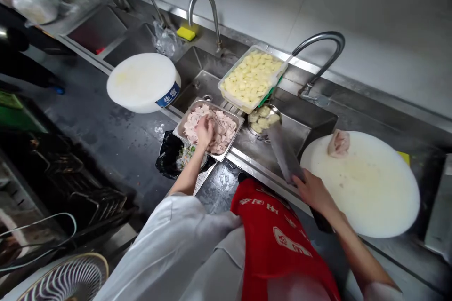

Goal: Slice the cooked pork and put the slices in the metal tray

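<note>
A metal tray full of chopped pale meat rests on the sink edge. My left hand is in the tray, its bent fingers at the meat; whether they hold any is hidden. My right hand grips a broad cleaver, whose blade points away from me over the sink, close to a round metal bowl with pale yellow pieces. On the right, a round white cutting board carries one piece of meat near its far left edge.
Behind the bowl stands a plastic tub of pale yellow chunks. Another thick white board lies across the sinks at left. Curved faucets line the wall. A black-lined bin sits below the tray. A fan stands at lower left.
</note>
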`<state>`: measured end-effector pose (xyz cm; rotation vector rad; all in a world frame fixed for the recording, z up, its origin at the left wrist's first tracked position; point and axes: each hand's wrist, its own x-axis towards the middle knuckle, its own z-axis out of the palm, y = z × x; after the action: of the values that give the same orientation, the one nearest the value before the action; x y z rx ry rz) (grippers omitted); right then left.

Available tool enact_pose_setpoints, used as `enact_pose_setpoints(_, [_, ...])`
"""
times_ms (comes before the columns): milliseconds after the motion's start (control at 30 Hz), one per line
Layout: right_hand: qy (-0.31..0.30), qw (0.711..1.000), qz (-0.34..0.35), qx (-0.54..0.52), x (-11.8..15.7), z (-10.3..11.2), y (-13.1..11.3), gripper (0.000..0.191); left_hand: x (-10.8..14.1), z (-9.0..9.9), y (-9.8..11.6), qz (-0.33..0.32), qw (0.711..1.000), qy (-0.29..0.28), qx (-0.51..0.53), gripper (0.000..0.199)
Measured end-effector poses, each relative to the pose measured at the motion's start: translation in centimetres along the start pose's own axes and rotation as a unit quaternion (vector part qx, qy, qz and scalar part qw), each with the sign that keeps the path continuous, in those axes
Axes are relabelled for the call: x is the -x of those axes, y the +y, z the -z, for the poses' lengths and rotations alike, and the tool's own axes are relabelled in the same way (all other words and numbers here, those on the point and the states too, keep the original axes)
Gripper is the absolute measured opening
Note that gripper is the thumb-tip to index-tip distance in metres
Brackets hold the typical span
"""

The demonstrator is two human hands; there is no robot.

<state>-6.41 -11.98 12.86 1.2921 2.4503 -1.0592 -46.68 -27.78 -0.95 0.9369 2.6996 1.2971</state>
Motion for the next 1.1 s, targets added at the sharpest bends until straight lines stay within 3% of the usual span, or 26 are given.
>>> enact_pose_setpoints(67, [-0.002,0.996,-0.060,-0.063,3.3,0.6,3.6,0.026,-0.9,1.2,-0.6,0.028,0.998,0.059,0.008,0.037])
enact_pose_setpoints(133, [0.043,0.986,-0.128,-0.096,6.5,0.8,6.8,0.030,-1.6,2.0,-0.4,0.035,0.993,0.111,0.023,0.031])
enact_pose_setpoints(200, [0.100,0.971,-0.184,-0.114,9.4,0.9,9.1,0.032,-1.8,1.9,0.9,0.015,0.989,0.139,0.044,0.029])
enact_pose_setpoints(267, [0.147,0.954,-0.225,-0.136,11.6,1.0,10.6,0.032,-1.6,0.4,3.6,-0.009,0.986,0.144,0.078,0.029])
enact_pose_setpoints(367, [0.195,0.927,-0.264,-0.183,13.4,1.5,12.0,0.029,-0.2,-4.7,9.8,-0.024,0.983,0.075,0.165,0.028])
enact_pose_setpoints(467, [0.236,0.900,-0.290,-0.225,14.5,2.1,13.4,0.027,3.0,-12.0,17.7,-0.024,0.959,-0.105,0.263,0.024])
enact_pose_setpoints(533, [0.256,0.887,-0.297,-0.244,15.2,2.3,14.4,0.028,5.7,-17.2,22.8,-0.038,0.937,-0.209,0.277,0.020])
enact_pose_setpoints(567, [0.260,0.884,-0.296,-0.254,15.6,2.2,14.9,0.029,7.0,-19.7,25.2,-0.019,0.918,-0.287,0.273,0.019])
enact_pose_setpoints(600, [0.260,0.881,-0.294,-0.266,16.0,2.1,15.5,0.029,8.2,-22.1,27.5,-0.019,0.909,-0.321,0.266,0.022])
enact_pose_setpoints(700, [0.244,0.875,-0.287,-0.306,16.9,1.9,17.7,0.030,10.5,-28.0,33.2,-0.016,0.912,-0.372,0.173,0.043])
enact_pose_setpoints(800, [0.227,0.884,-0.281,-0.296,17.6,2.4,20.9,0.027,11.3,-32.0,37.3,-0.031,0.922,-0.376,0.088,0.062])
enact_pose_setpoints(933, [0.197,0.919,-0.274,-0.205,18.2,3.7,26.6,0.022,11.1,-34.0,39.4,-0.037,0.922,-0.380,0.060,0.054])
enact_pose_setpoints(1000, [0.181,0.932,-0.268,-0.163,18.4,4.5,29.3,0.021,11.0,-33.6,39.3,-0.034,0.920,-0.386,0.053,0.051])
enact_pose_setpoints(1100, [0.154,0.951,-0.233,-0.131,18.3,5.8,32.5,0.020,12.0,-32.2,38.8,0.048,0.892,-0.431,0.130,0.054])
